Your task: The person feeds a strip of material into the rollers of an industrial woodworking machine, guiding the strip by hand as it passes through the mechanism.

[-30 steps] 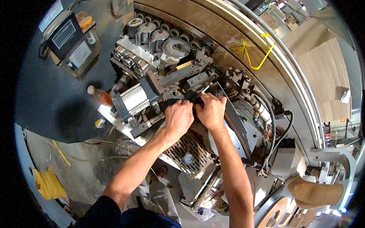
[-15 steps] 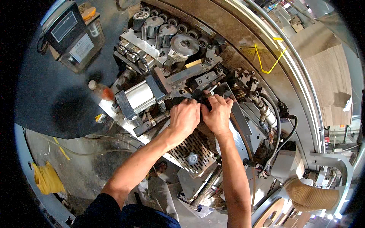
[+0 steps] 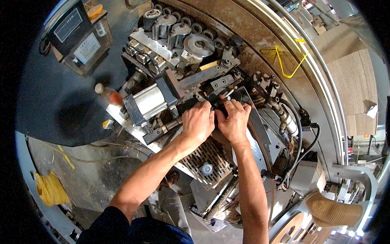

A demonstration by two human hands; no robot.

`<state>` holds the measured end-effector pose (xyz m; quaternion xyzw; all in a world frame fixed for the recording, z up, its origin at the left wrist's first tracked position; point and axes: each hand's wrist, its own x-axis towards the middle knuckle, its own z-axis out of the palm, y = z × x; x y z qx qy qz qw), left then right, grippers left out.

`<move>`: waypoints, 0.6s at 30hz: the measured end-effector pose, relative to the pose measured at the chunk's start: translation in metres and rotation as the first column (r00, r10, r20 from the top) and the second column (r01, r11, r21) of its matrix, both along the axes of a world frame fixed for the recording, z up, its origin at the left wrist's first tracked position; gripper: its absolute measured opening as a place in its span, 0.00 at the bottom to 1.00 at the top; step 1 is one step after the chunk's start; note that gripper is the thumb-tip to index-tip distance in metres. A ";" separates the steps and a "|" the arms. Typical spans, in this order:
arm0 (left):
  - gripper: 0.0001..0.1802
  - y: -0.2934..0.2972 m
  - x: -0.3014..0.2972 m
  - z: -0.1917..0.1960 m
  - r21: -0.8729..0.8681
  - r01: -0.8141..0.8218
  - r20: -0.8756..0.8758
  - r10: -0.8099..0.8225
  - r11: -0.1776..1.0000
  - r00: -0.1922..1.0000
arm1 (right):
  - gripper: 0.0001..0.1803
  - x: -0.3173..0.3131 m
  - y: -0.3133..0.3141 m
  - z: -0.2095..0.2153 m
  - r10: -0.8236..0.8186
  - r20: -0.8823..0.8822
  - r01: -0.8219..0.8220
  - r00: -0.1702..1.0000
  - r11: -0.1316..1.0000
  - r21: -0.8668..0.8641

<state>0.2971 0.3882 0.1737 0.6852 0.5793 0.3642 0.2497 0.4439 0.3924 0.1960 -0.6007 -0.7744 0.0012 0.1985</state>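
Note:
Both my hands are at the middle of a machine, side by side over its dark metal parts. My left hand (image 3: 198, 123) has its fingers curled down, and their tips are hidden behind the knuckles. Close to its right, my right hand (image 3: 233, 120) is bent the same way, its thumb toward the left hand. Whatever the fingers grip is out of sight. A small bright metal pin (image 3: 228, 98) shows just beyond the right fingers. To the left lies a silver pneumatic cylinder (image 3: 148, 101) with black ends. Below the hands is a slotted metal plate (image 3: 197, 156) with a grey star knob (image 3: 206, 169).
Metal rollers (image 3: 199, 45) stand in a row at the far side. Black hoses (image 3: 298, 142) loop at the right. A bottle with orange-red contents (image 3: 109, 95) stands left of the cylinder. A ribbed brown duct (image 3: 333, 208) is at the lower right, a yellow bundle (image 3: 50, 189) at the lower left.
The whole view has shifted very slightly. Both hands stay at the same spot on the machine, with their fingers curled as before.

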 end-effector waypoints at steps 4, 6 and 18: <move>0.08 -0.004 0.001 0.001 0.068 -0.013 -0.038 0.016 0.998 0.999 | 0.26 0.001 0.000 0.000 -0.003 -0.011 0.002 1.000 1.000 -0.023; 0.08 -0.006 -0.001 0.004 0.057 0.006 -0.055 -0.003 0.998 0.998 | 0.25 0.001 0.000 0.001 0.003 -0.001 -0.003 1.000 1.000 -0.009; 0.11 0.016 -0.012 0.014 -0.150 0.120 -0.046 -0.128 0.981 0.991 | 0.25 0.000 0.000 -0.001 0.009 0.043 -0.011 0.999 1.000 0.026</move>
